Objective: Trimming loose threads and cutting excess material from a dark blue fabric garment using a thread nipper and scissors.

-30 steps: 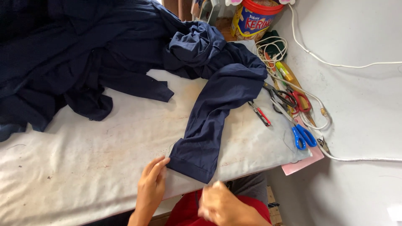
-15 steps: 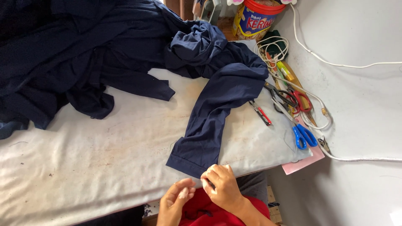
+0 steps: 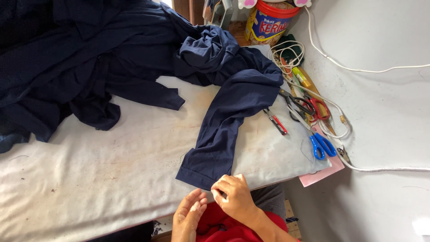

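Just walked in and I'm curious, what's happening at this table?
A person sits at a white padded table covered with dark navy blue fabric garments. One long navy sleeve stretches toward them. Their right hand pinches at the sleeve's hemmed end near the table edge, while the left hand is open just below it, holding nothing. Blue-handled scissors, red-handled scissors and white cords lie at the right.

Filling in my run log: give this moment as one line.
right hand: pinching navy sleeve cuff | left hand: open, beside it | blue scissors: right, untouched
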